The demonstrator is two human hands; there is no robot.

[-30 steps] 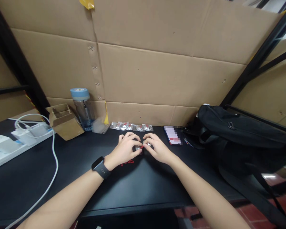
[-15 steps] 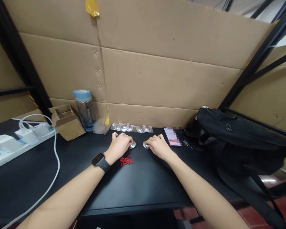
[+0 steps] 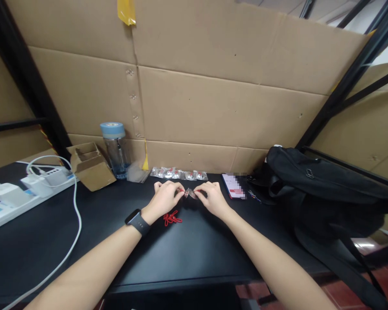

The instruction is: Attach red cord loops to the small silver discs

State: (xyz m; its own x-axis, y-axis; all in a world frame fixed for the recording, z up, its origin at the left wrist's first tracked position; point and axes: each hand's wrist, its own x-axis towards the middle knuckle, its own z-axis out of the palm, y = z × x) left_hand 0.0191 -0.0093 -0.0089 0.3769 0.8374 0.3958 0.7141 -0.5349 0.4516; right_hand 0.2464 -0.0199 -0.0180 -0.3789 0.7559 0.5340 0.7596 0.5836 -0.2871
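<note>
Head view: small metal piece (image 3: 189, 193) crosswise between hands.

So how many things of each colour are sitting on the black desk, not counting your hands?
Black: 1, the black fabric backpack
Red: 1, the red knotted cord
Brown: 1, the brown cardboard box
Blue-lidded: 1, the clear water bottle with a blue lid
White: 1, the white power strip
Total: 5

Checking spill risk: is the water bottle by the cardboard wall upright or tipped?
Upright: the water bottle stands on the black desk, blue lid on top.
</note>
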